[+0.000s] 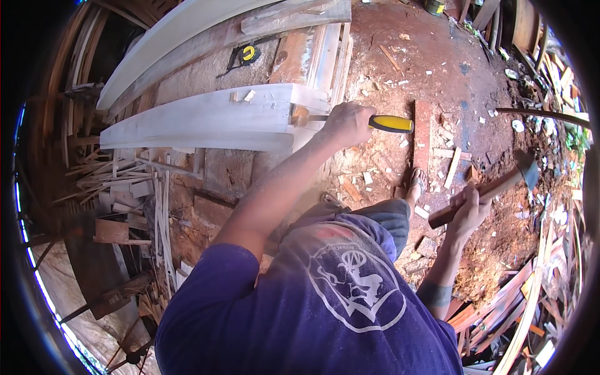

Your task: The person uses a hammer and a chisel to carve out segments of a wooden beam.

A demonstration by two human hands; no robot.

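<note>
My left hand [350, 125] is closed around a chisel with a yellow and black handle [391, 124]. Its metal blade points left into a notch in the end of a pale, curved wooden beam [206, 119]. Chips of wood lie on top of that beam. Off to the right, well apart from the beam, my right hand [472, 211] grips a hatchet-like tool by its thick wooden handle [497, 185]. The tool's dark grey metal head [529, 170] faces away from me; its exact shape is hard to make out.
A yellow and black tape measure [249, 54] lies between the beam and a second curved beam [169, 44]. On the chip-strewn dirt floor lies a reddish plank [421, 134] near my sandaled foot [418, 180]. Scrap wood [122, 206] piles up at left, more strips at lower right.
</note>
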